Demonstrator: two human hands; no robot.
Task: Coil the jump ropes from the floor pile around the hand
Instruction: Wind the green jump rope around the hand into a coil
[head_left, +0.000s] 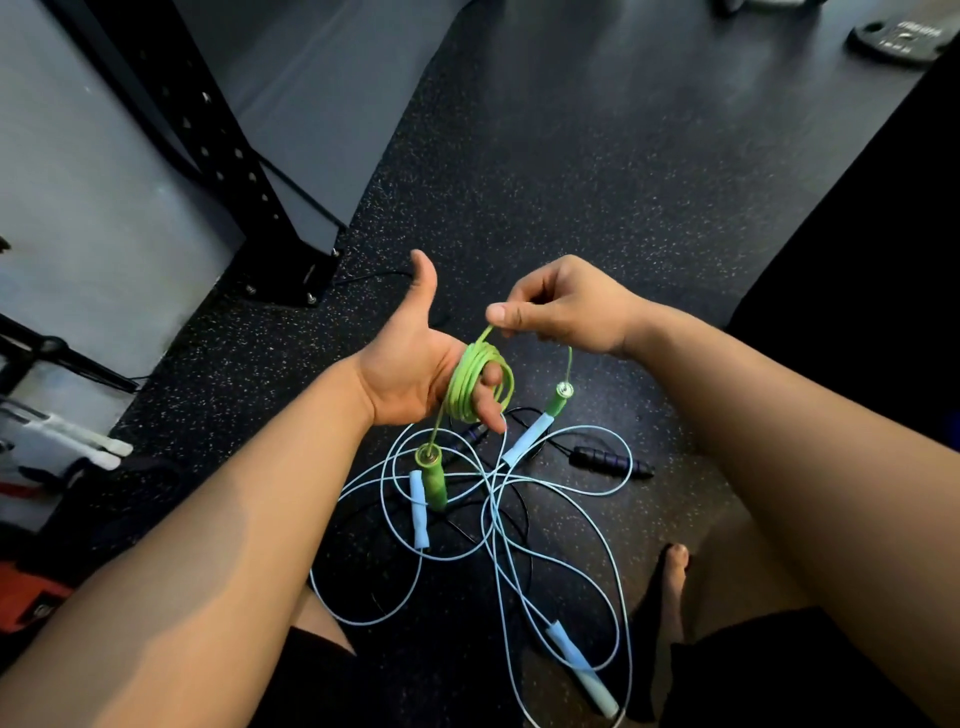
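Note:
A green jump rope (475, 382) is wound in several loops around the fingers of my left hand (408, 364), which is held palm up with the thumb raised. My right hand (566, 306) pinches the green rope just above the coil between thumb and fingers. One green handle (435, 480) hangs below the coil. The other green handle (558, 397) dangles from the short free end under my right hand. Below on the floor lies the pile: tangled light blue ropes (498, 545) with pale blue handles (420, 512) and a black rope with a black handle (608, 460).
The floor is black speckled rubber (519, 182). A black perforated rack upright (223, 156) is bolted down at the left, with gear beside it. A weight plate (898, 36) lies far right. My bare foot (672, 571) and knees sit near the pile.

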